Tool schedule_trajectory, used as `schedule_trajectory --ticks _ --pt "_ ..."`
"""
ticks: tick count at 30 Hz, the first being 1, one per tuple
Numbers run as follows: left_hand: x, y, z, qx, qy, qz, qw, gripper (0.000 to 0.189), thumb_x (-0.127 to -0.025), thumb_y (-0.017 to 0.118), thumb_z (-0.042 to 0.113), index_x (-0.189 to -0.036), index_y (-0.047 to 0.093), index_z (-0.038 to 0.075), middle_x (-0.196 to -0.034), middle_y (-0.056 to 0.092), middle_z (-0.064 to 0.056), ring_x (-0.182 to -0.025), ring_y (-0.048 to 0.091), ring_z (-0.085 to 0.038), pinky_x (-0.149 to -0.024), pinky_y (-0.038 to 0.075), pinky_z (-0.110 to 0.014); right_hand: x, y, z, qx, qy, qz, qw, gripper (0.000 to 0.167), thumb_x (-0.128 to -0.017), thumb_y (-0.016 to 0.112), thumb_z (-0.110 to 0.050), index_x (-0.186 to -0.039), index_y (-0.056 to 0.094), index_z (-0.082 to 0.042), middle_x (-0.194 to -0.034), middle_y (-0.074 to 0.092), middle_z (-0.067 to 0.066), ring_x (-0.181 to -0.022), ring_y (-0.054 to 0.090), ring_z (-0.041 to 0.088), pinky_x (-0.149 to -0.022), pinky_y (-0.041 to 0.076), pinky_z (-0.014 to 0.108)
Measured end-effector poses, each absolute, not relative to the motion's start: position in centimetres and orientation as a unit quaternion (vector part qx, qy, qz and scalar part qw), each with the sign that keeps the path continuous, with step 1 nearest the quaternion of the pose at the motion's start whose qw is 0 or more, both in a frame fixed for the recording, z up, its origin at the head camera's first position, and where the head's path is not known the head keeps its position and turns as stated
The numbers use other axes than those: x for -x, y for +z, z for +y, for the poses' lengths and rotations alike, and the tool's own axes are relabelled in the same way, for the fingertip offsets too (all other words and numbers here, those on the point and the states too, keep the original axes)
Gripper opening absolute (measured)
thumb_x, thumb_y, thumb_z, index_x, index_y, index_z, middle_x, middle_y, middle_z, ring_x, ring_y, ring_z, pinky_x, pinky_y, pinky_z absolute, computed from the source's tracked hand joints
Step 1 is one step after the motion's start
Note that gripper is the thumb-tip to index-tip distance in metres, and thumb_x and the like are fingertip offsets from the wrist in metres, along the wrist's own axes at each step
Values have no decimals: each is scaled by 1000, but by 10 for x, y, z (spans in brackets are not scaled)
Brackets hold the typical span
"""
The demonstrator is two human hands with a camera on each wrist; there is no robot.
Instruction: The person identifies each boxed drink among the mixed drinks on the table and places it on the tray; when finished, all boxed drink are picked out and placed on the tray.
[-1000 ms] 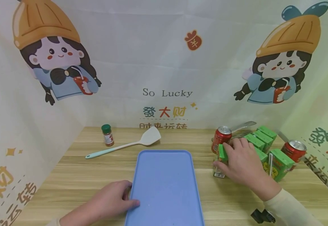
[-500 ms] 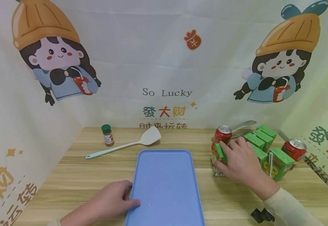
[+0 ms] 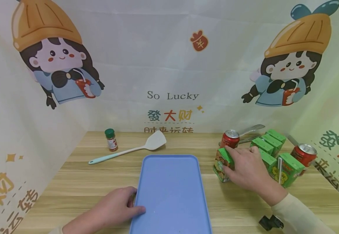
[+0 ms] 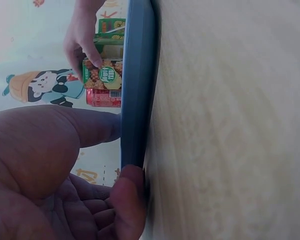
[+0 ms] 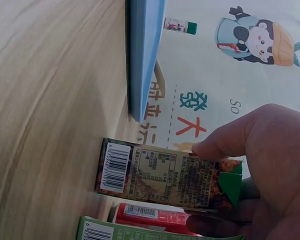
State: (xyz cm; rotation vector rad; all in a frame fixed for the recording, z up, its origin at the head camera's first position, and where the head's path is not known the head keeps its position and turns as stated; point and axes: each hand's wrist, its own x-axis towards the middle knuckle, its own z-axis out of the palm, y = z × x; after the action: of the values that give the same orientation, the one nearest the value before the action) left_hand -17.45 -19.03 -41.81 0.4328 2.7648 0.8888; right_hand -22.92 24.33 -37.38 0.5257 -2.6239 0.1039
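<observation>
The right hand (image 3: 245, 167) is pinching a box (image 3: 222, 163) with a green top and brown, printed sides. The left hand (image 3: 115, 208) is pinching a blue tray (image 3: 172, 195).

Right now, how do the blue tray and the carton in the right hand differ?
The blue tray is plain; the carton has printed pictures and a green top. The tray is broad and shallow; the carton is a smaller, narrow box. Both are held: the tray by the left hand, the carton by the right hand.
</observation>
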Motion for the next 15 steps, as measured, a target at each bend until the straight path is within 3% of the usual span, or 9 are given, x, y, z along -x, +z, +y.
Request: schedule_trajectory --ticks 15 --pt "174 -417 -191 -147 302 936 108 41 -95 89 40 -112 70 8 -71 58 0 -60 52 -17 -54 38 -31 230 -375 241 -191 69 -956 213 63 -94 82 -24 -148 64 3 -130 77 22 -119 74 35 -89 34 58"
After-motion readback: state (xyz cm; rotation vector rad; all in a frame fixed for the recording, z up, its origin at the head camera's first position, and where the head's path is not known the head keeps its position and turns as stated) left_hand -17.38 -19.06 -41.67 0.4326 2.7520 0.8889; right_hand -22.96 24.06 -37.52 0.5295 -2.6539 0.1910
